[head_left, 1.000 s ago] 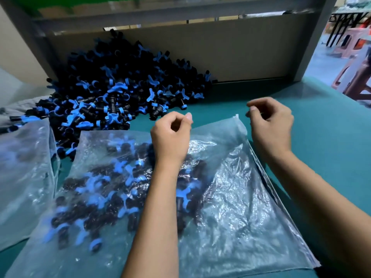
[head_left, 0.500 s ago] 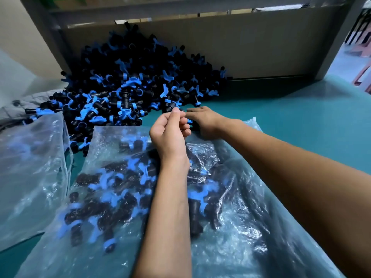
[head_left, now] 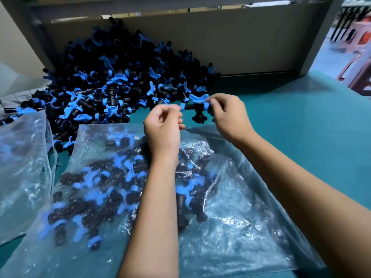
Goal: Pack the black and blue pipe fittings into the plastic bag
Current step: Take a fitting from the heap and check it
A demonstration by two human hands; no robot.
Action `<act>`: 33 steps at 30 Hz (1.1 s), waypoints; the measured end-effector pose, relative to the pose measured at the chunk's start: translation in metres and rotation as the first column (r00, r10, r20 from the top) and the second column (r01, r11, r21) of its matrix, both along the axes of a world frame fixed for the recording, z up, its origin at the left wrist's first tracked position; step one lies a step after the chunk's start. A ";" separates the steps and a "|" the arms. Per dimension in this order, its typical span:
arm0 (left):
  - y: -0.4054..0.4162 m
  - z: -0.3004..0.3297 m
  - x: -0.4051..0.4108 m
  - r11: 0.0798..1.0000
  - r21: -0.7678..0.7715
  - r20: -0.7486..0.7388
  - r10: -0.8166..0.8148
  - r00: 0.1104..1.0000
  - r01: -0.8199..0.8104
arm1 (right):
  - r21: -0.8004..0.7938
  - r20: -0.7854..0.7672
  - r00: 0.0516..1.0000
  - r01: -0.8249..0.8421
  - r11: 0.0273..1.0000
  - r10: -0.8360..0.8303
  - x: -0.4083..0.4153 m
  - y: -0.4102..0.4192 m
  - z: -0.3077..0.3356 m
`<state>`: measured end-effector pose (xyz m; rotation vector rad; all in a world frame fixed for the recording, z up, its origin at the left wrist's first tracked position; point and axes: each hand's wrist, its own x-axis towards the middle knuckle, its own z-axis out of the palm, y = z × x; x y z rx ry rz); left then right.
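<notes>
A big heap of black and blue pipe fittings point(head_left: 112, 81) lies at the back left of the teal table. My right hand point(head_left: 227, 115) pinches the right end of one T-shaped fitting point(head_left: 195, 110) and holds it in the air just above the mouth of the clear plastic bag point(head_left: 230, 207). The bag lies flat in front of me and holds several fittings. My left hand point(head_left: 163, 125) has its fingers curled at the bag's upper edge and seems to pinch the film there. The fitting's left blue ring nearly touches its fingertips.
A second clear plastic bag point(head_left: 22, 167) with fittings lies at the left edge. A grey cardboard wall point(head_left: 241, 41) closes the back of the table point(head_left: 301, 127). Pink stools point(head_left: 357, 57) stand beyond the right side.
My right hand reached to the heap, picked up one fitting and now holds it lifted over the bag's mouth. My left hand stayed at the bag's edge.
</notes>
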<state>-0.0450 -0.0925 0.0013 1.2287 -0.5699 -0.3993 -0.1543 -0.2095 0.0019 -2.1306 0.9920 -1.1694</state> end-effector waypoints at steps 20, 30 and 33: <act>-0.013 -0.009 -0.051 0.885 0.190 -0.080 -0.417 0.905 0.424 | 0.363 0.554 0.816 -0.415 0.834 0.165 -0.101 0.023 -0.045; -0.011 -0.009 -0.043 0.923 0.109 -0.184 -0.346 0.920 0.370 | 0.503 0.704 0.704 -0.396 0.768 -0.098 -0.104 0.017 -0.044; -0.011 -0.011 -0.044 0.901 0.138 -0.132 -0.396 0.909 0.412 | 0.493 0.689 0.720 -0.384 0.781 -0.081 -0.104 0.019 -0.045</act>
